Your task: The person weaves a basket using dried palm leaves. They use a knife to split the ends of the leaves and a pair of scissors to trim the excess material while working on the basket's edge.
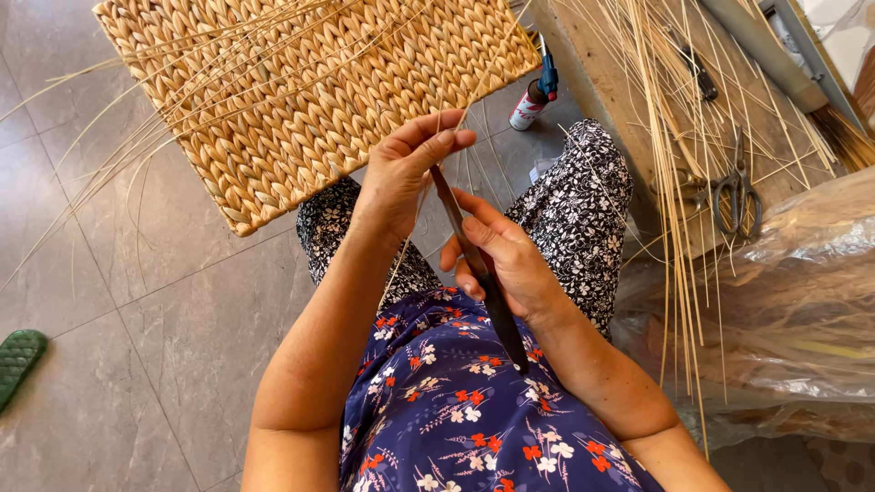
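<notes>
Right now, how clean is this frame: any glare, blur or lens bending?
Head view: soft, even daylight with faint shadows; the hands and woven mat are sharp, no motion blur; glare sits on the plastic bag; wide-angle bending shows in the floor tile lines near the edges.

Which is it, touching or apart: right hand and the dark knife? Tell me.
Touching. The head view shows the right hand with its fingers wrapped around the dark knife.

woven mats [301, 91]: one
scissors [738, 196]: one pair
spray cans [529, 102]: one
knives [478, 269]: one
green sandals [18, 360]: one
</notes>
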